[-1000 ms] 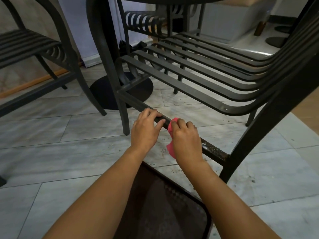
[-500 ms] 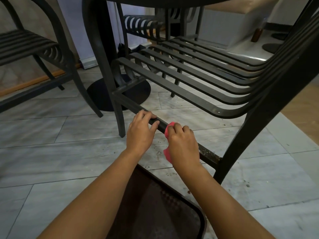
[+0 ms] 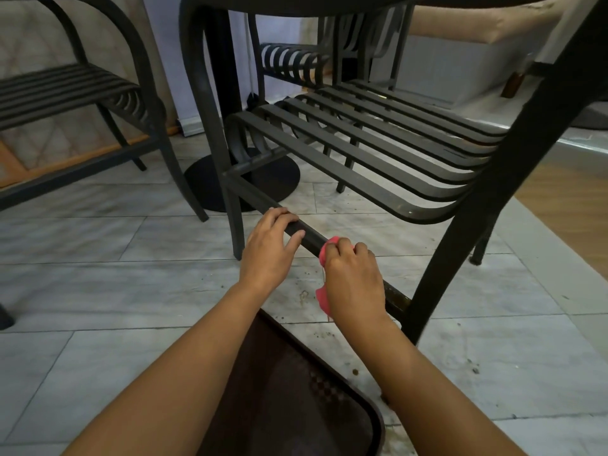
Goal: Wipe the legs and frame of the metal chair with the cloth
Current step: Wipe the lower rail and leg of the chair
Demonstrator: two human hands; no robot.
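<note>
While the left hand (image 3: 268, 250) grips the chair (image 3: 378, 149) rail (image 3: 306, 236), the right hand (image 3: 353, 281) clamps the pink cloth (image 3: 324, 292) against that rail, beside the rear leg (image 3: 460, 225); tiled floor (image 3: 98, 291) below.

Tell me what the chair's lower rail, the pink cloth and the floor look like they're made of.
Lower rail: looks like dark painted metal, square tube with a dull sheen. Pink cloth: soft fabric, bunched and drooping from the right hand. Floor: probably marble-look tile, grey veining and straight grout lines.
</note>
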